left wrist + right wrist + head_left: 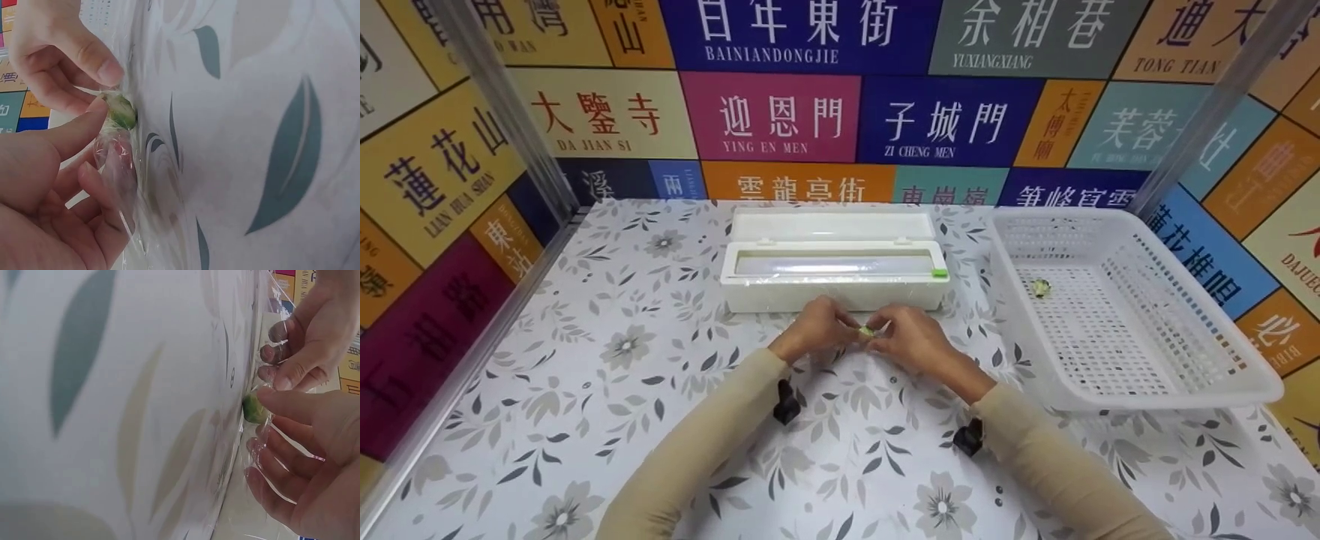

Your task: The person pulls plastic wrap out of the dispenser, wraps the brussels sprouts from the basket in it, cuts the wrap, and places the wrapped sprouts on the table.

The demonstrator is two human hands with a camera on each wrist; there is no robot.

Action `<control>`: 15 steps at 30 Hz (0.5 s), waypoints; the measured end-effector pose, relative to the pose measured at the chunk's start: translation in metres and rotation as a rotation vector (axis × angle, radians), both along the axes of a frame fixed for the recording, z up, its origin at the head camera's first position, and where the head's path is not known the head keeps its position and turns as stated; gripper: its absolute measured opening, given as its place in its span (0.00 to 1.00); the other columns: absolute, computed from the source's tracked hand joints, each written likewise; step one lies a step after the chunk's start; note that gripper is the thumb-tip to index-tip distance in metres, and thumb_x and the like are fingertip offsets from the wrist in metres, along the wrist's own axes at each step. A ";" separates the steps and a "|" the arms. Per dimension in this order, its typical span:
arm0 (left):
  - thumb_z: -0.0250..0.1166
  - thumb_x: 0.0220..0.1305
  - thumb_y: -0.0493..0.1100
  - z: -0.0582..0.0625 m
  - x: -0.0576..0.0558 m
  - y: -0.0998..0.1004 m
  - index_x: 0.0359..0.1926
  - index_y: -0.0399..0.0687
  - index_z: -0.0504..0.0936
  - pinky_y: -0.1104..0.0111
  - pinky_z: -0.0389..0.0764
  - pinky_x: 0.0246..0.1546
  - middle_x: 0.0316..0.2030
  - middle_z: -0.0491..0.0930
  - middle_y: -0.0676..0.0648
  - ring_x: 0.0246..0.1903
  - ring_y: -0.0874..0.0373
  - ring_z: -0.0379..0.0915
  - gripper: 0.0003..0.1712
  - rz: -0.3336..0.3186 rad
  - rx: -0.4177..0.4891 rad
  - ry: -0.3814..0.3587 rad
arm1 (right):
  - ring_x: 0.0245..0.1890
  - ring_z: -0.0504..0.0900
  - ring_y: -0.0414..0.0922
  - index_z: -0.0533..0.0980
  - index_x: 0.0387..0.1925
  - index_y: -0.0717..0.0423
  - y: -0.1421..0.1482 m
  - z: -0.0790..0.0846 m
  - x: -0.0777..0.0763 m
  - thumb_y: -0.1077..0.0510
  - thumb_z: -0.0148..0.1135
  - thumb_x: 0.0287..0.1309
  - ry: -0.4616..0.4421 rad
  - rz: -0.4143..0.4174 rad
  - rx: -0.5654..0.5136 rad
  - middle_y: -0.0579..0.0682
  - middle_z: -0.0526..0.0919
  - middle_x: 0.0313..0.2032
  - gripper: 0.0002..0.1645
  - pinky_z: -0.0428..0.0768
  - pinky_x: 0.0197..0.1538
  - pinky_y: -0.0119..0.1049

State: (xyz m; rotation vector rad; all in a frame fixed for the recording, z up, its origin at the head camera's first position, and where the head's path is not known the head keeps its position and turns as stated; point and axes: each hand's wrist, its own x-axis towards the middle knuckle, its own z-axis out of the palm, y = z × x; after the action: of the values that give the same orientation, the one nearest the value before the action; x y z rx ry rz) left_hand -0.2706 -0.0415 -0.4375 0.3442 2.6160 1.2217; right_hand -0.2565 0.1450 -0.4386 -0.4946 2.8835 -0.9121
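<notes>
Between my two hands is a small green-and-pale vegetable piece [866, 331], with clear cling film [121, 163] about it. My left hand [823, 327] pinches the film at the left of the piece, its thumb tip right at the piece in the left wrist view. From the other side my right hand [911, 339] pinches film too; its thumb [287, 405] lies against the vegetable piece [254, 408], with the other fingers curled behind the film. Just beyond the hands stands a white cling film dispenser [832, 296], its lid [832, 223] raised and the film roll [832, 265] showing.
A white perforated plastic basket [1140, 394] stands at the right, with another small green piece [1041, 288] inside. A green slider [939, 273] sits at the dispenser's right end. Patterned cloth [585, 420] covers the table, and sign-printed panels [780, 116] rise behind it.
</notes>
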 end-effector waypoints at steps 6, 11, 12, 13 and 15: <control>0.77 0.53 0.40 0.003 -0.004 -0.002 0.42 0.40 0.89 0.69 0.87 0.42 0.42 0.89 0.42 0.41 0.50 0.87 0.15 0.019 -0.014 0.028 | 0.42 0.85 0.47 0.86 0.42 0.48 0.000 0.001 -0.006 0.53 0.72 0.57 0.023 0.031 0.002 0.49 0.89 0.43 0.11 0.85 0.48 0.42; 0.77 0.51 0.36 0.002 -0.006 0.001 0.42 0.43 0.88 0.69 0.88 0.43 0.42 0.89 0.44 0.42 0.51 0.86 0.15 0.030 0.021 0.051 | 0.42 0.85 0.45 0.87 0.42 0.46 0.004 -0.001 -0.011 0.54 0.72 0.58 0.005 0.034 -0.045 0.47 0.89 0.42 0.10 0.84 0.48 0.40; 0.77 0.51 0.36 0.001 -0.006 0.002 0.42 0.43 0.88 0.70 0.87 0.43 0.42 0.89 0.44 0.42 0.52 0.85 0.14 0.028 0.022 0.065 | 0.42 0.85 0.44 0.87 0.42 0.46 0.005 -0.001 -0.012 0.54 0.72 0.58 -0.001 0.030 -0.056 0.47 0.89 0.42 0.09 0.84 0.47 0.39; 0.77 0.52 0.36 0.000 -0.006 0.002 0.41 0.43 0.89 0.70 0.87 0.42 0.42 0.89 0.44 0.41 0.52 0.85 0.13 0.030 0.021 0.079 | 0.41 0.85 0.43 0.87 0.42 0.46 0.005 -0.001 -0.013 0.54 0.72 0.58 -0.012 0.023 -0.066 0.47 0.89 0.42 0.09 0.84 0.46 0.38; 0.76 0.53 0.36 -0.003 -0.006 0.003 0.39 0.43 0.89 0.70 0.87 0.42 0.41 0.89 0.44 0.40 0.52 0.85 0.10 0.035 0.010 0.119 | 0.39 0.85 0.43 0.87 0.41 0.48 0.004 -0.002 -0.014 0.55 0.72 0.57 -0.029 0.018 -0.086 0.48 0.90 0.41 0.09 0.85 0.43 0.36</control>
State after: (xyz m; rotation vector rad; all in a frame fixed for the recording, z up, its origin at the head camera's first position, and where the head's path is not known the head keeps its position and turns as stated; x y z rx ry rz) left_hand -0.2768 -0.0385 -0.4406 0.3853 2.7281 1.2630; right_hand -0.2708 0.1493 -0.4405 -0.5095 2.8188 -1.0351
